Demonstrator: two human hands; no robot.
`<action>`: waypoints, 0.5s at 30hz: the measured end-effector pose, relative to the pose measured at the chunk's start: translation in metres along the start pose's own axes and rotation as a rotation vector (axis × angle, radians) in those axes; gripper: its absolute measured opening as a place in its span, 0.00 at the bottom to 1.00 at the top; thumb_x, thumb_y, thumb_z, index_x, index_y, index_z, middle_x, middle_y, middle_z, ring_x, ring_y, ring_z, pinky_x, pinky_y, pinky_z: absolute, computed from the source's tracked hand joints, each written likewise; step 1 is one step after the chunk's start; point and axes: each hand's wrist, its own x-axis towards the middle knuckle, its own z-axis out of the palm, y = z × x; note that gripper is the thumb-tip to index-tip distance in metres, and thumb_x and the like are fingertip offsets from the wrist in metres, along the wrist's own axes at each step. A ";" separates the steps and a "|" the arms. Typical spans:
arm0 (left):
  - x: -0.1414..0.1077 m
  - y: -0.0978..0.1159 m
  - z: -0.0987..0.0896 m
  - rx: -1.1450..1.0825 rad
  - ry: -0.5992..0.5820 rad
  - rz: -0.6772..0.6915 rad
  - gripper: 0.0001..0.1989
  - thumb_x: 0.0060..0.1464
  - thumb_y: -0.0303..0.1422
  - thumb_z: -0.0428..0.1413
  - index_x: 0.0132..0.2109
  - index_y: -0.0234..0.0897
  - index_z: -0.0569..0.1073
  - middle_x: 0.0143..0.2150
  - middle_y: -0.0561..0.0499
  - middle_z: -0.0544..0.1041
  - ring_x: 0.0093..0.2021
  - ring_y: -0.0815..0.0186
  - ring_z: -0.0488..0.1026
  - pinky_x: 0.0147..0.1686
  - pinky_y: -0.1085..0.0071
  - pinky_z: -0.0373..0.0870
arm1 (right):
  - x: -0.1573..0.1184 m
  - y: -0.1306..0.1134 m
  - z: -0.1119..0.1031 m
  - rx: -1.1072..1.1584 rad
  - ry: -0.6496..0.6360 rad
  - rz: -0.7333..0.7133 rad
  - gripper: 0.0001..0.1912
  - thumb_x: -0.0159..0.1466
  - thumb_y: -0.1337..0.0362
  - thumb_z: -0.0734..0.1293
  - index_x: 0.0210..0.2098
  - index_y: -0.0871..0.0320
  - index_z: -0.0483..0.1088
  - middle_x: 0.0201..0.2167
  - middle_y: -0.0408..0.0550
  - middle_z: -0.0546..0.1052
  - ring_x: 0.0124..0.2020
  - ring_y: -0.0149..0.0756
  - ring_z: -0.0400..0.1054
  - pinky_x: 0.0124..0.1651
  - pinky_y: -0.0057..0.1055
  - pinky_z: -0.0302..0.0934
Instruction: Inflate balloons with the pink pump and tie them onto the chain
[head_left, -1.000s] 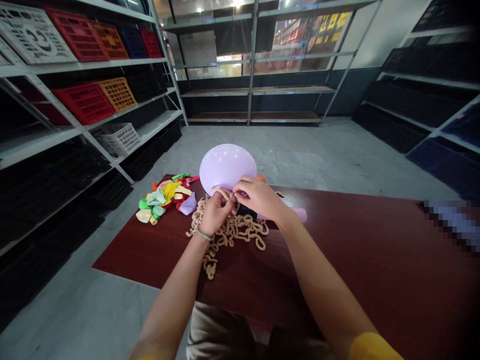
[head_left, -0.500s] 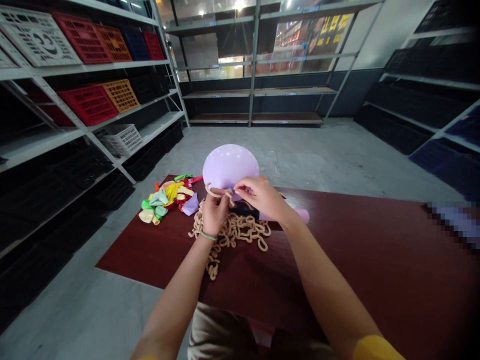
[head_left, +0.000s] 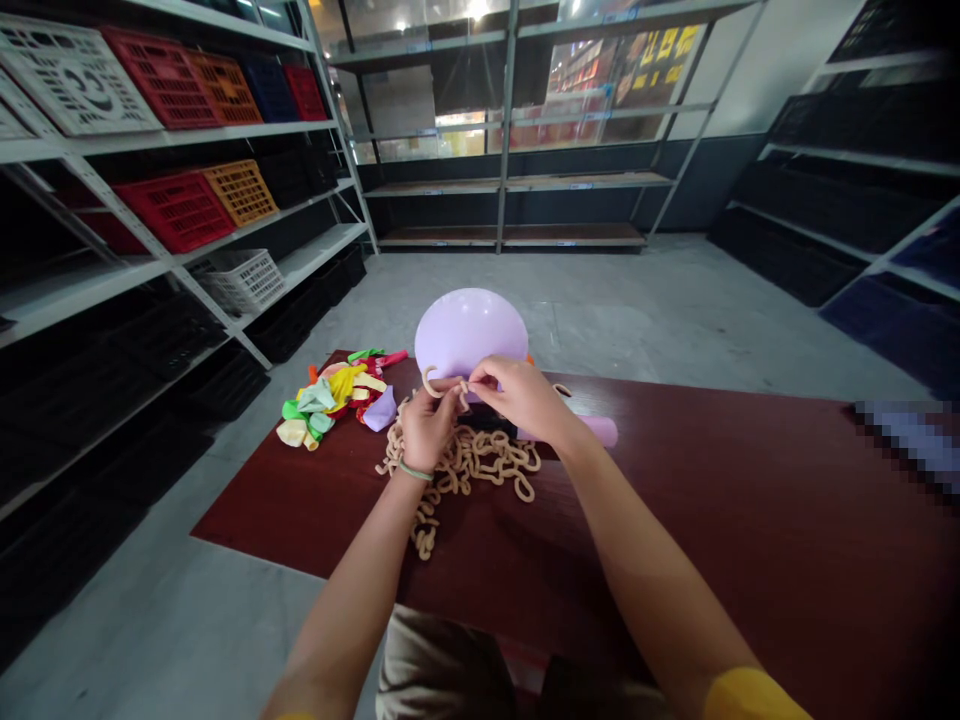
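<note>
An inflated light purple balloon [head_left: 471, 330] rests at the table's far edge, just beyond my hands. My left hand [head_left: 429, 430], with a green band on its wrist, is closed on a beige cord [head_left: 430, 382] whose curved end sticks up over the fingers. Close beside it, my right hand [head_left: 517, 395] pinches at the balloon's neck, its fingertips meeting those of the left; the neck itself is mostly hidden. Beneath both hands lies a heap of beige looped cord [head_left: 480, 457]. A black and pink tube, like a balloon pump [head_left: 600, 431], lies partly covered behind the right forearm.
Several uninflated balloons [head_left: 322, 395] in mixed colours lie at the left of the dark red table [head_left: 712, 500]. A blurred-out object [head_left: 911, 445] is at the right edge. Shelves with crates [head_left: 176, 210] stand left; more racks [head_left: 501, 180] stand at the back.
The balloon has shifted slightly to the right. My right fingertips have come closer to the left ones, and the cord's raised end has moved a little right.
</note>
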 end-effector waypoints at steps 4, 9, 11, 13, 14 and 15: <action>0.003 -0.005 -0.003 0.170 0.050 -0.001 0.12 0.60 0.39 0.55 0.42 0.36 0.78 0.29 0.50 0.78 0.28 0.67 0.74 0.33 0.71 0.69 | -0.001 -0.002 0.008 -0.285 0.046 0.018 0.06 0.67 0.63 0.63 0.36 0.56 0.71 0.33 0.44 0.76 0.30 0.30 0.67 0.32 0.30 0.53; 0.008 -0.008 -0.007 0.281 0.082 -0.033 0.12 0.61 0.39 0.54 0.42 0.35 0.77 0.33 0.48 0.79 0.34 0.64 0.76 0.37 0.70 0.68 | -0.001 -0.001 0.018 -0.560 0.060 0.069 0.07 0.66 0.63 0.61 0.38 0.57 0.70 0.35 0.47 0.77 0.27 0.31 0.67 0.28 0.31 0.46; 0.009 -0.009 -0.008 0.297 0.083 -0.053 0.13 0.61 0.40 0.54 0.42 0.35 0.76 0.32 0.48 0.79 0.34 0.64 0.75 0.37 0.70 0.67 | -0.001 0.001 0.020 -0.601 0.060 0.072 0.08 0.66 0.63 0.61 0.38 0.58 0.70 0.35 0.47 0.77 0.27 0.32 0.67 0.28 0.31 0.45; 0.010 -0.010 -0.008 0.308 0.087 -0.069 0.13 0.61 0.40 0.54 0.42 0.35 0.76 0.32 0.49 0.78 0.34 0.64 0.75 0.37 0.70 0.66 | 0.000 0.003 0.023 -0.625 0.061 0.071 0.08 0.66 0.63 0.60 0.38 0.58 0.70 0.33 0.47 0.77 0.27 0.32 0.67 0.29 0.31 0.44; 0.011 -0.011 -0.008 0.309 0.089 -0.077 0.13 0.61 0.40 0.54 0.42 0.35 0.76 0.32 0.49 0.78 0.34 0.64 0.75 0.37 0.70 0.66 | 0.000 0.005 0.024 -0.633 0.061 0.071 0.08 0.66 0.64 0.60 0.38 0.58 0.70 0.33 0.47 0.77 0.27 0.32 0.67 0.29 0.31 0.44; 0.012 -0.011 -0.008 0.307 0.093 -0.084 0.13 0.61 0.40 0.54 0.41 0.35 0.76 0.32 0.49 0.77 0.34 0.64 0.74 0.37 0.70 0.66 | 0.000 0.006 0.025 -0.638 0.060 0.070 0.08 0.66 0.64 0.60 0.38 0.58 0.70 0.33 0.47 0.77 0.27 0.32 0.67 0.29 0.31 0.44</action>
